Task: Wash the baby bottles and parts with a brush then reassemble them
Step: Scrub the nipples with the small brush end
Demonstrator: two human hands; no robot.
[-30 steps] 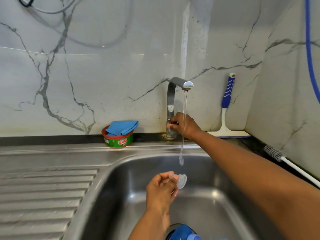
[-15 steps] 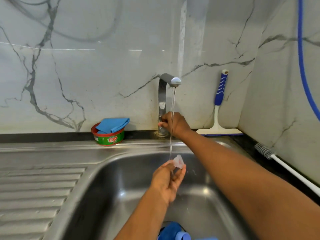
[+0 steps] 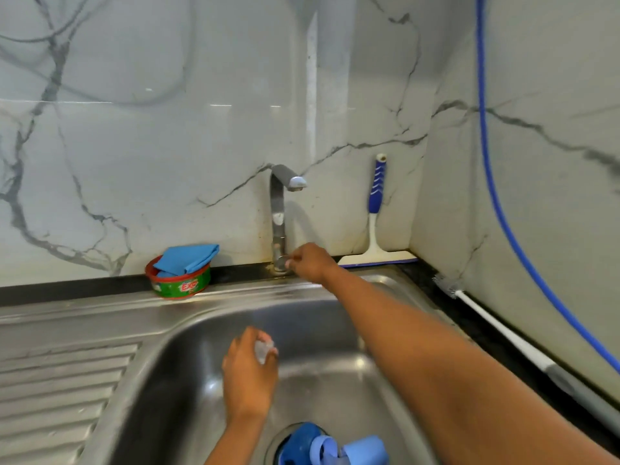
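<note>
Over on the left, the ribbed draining board (image 3: 60, 391) is sitting bare, and behind it a green soap tub (image 3: 178, 284) is holding a folded blue cloth (image 3: 188, 260) against the marble wall. In the steel sink (image 3: 174, 370), the left hand (image 3: 250, 380) is curling its fingertips around a small clear teat (image 3: 263, 350), pinching it above the basin and below the spout of the tap (image 3: 280, 209), from which no water is showing. That teat is looking soft, light and wet, so it will likely be slippery; holding it by its wider base rim rather than the floppy tip seems the safer grip. Further right, the right hand (image 3: 310, 263) is closing its fingers on the tap knob at the tap's foot. Blue bottle parts (image 3: 335, 448) are lying over the drain at the bottom edge. Against the wall a blue-handled squeegee (image 3: 375, 226) is leaning, and along the right-hand counter a long bottle brush (image 3: 496, 327) is lying untouched, well apart from both hands.
</note>
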